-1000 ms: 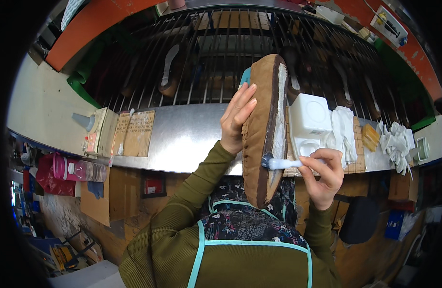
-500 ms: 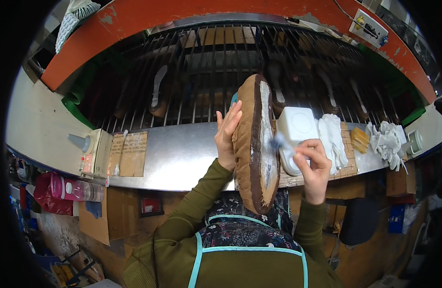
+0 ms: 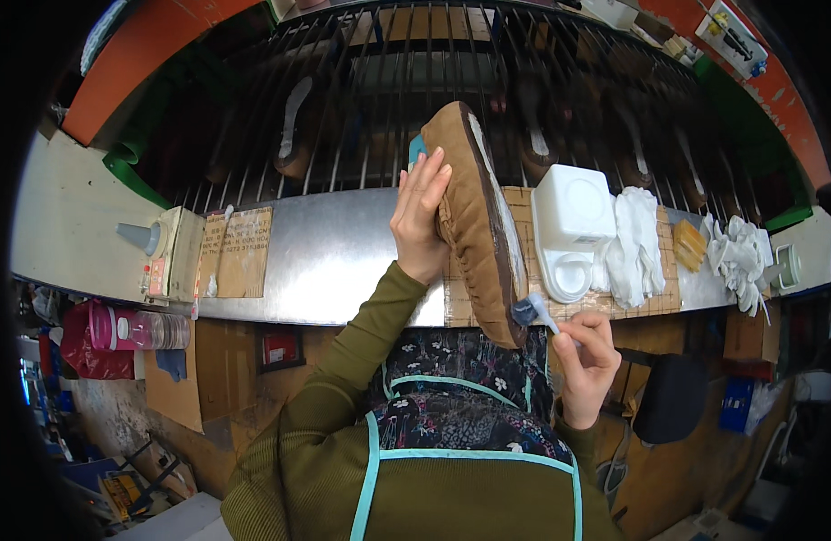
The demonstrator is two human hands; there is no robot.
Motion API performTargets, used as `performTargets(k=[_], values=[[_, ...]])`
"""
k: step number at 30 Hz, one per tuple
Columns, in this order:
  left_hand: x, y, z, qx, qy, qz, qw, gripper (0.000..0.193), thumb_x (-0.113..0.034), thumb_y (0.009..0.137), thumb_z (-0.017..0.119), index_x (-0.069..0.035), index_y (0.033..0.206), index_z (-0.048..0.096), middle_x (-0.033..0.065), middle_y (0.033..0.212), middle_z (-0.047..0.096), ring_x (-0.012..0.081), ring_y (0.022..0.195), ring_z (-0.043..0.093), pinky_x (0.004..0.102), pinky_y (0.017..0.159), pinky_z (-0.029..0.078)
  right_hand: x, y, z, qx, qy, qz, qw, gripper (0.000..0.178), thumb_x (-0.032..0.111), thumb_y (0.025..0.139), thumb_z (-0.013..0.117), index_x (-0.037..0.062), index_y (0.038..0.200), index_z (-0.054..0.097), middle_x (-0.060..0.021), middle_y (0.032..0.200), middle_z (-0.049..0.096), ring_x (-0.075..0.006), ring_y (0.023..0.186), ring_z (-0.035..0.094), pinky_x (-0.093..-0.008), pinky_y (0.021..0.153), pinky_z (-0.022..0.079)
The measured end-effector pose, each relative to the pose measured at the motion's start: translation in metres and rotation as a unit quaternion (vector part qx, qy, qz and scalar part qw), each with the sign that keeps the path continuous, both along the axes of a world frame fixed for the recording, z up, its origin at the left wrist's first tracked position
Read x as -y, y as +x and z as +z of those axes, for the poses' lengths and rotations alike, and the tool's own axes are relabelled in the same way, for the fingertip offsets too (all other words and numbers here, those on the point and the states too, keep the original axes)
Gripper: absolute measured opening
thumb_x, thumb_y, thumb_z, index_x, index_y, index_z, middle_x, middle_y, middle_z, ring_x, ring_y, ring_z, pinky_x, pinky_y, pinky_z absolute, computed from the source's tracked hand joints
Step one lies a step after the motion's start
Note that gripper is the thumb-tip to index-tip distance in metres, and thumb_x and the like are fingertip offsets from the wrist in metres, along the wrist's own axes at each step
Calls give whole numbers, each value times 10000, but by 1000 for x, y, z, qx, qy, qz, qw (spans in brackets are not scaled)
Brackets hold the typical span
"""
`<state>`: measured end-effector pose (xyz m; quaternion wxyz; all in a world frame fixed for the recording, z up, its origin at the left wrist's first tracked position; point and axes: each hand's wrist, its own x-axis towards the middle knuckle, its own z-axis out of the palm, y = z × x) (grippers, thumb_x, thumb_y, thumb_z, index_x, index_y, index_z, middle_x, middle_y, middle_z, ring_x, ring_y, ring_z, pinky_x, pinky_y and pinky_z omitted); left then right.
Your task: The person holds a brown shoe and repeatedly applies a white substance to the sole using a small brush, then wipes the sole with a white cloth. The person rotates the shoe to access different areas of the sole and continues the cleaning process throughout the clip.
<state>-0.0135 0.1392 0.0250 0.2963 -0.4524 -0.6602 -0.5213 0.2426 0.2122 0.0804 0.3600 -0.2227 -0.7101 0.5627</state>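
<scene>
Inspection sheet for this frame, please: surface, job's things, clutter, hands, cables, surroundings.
Surface: metal bench top with a taped cardboard patch.
Job's things: brown moccasin shoe, sole edge turned to the right; small brush at its heel end.
Clutter: white tub, white rags, squeeze bottle.
Hands: left hand grips the shoe; right hand pinches the brush.
Cables: nothing seen.
Surroundings: wire rack holding soles behind.
</scene>
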Motion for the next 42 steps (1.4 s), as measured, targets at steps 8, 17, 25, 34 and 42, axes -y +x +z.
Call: performTargets(k=[8, 17, 25, 34, 42], values=[[7, -1, 2, -30, -7, -1, 1000, 593, -69, 742, 731, -146, 1280, 496, 121, 1387, 500, 370, 1298, 444, 551, 1066, 321, -10, -35, 3, 1, 67, -25, 997, 142, 39, 809, 719, -7, 942, 708, -21, 863, 527, -72, 699, 458, -203, 585, 378], [13, -3, 8, -56, 1, 1, 998, 586, -51, 734, 724, -144, 1269, 502, 125, 1382, 505, 377, 1289, 453, 552, 1055, 333, -27, -69, 16, -22, 149, -17, 988, 135, 60, 824, 714, 2, 945, 712, -17, 839, 514, -70, 669, 440, -212, 566, 372], [13, -4, 14, -59, 2, 14, 998, 606, -31, 711, 729, -143, 1264, 510, 119, 1374, 514, 382, 1281, 459, 552, 1047, 341, -48, -88, 15, -64, 151, 29, 986, 131, 51, 820, 718, -9, 937, 709, -12, 843, 517, -69, 671, 442, -215, 572, 373], [12, -5, 16, -15, -32, 43, 998, 640, -15, 712, 723, -186, 1292, 515, 53, 1370, 531, 303, 1279, 476, 545, 1099, 241, -46, -57, 6, -59, 164, 64, 983, 144, 37, 804, 726, -8, 939, 710, -16, 848, 520, -79, 672, 450, -214, 578, 377], [12, -7, 27, -2, -89, 54, 995, 683, -18, 690, 734, -202, 1308, 509, 23, 1380, 520, 285, 1285, 470, 587, 1109, 156, -50, -42, 11, -59, 171, 77, 981, 150, 21, 786, 733, -3, 933, 712, -28, 853, 543, -86, 671, 465, -216, 576, 387]])
